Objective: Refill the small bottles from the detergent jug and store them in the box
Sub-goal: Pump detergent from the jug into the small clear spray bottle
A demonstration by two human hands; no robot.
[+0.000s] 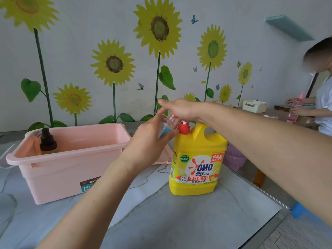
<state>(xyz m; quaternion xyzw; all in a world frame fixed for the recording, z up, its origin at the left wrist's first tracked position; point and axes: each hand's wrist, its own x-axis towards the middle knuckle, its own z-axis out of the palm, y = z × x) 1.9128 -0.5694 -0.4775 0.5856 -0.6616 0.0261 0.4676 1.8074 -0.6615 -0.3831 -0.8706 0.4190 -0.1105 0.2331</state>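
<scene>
Refilling 1 small bottle (168, 125)
Left hand (152, 142) grips it tilted at the detergent jug (197, 159) pump (183, 128); right hand (178, 108), fingers straight, presses down.

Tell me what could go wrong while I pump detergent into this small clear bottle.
1. The small clear plastic bottle sits tilted in the left hand, its narrow mouth at the red pump spout; if they misalign, detergent may run down the bottle onto the grey marble-patterned table.
2. The right hand presses the pump while nothing else steadies the tall yellow detergent jug; an off-centre push might tip it.
</scene>
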